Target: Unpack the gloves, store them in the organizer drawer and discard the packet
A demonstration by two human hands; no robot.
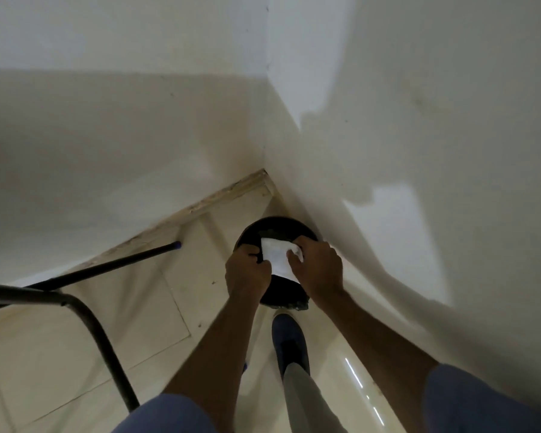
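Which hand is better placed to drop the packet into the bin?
Right, probably. The right hand pinches the white packet directly over the black bin, so opening it should drop the packet in. The left hand seems to grip the bin's near rim, steadying it.

Bin (277, 228) rim partly behind hands

Crinkled white packet (277, 256), glossy floor tiles (156, 310), matt black metal frame (85, 310)
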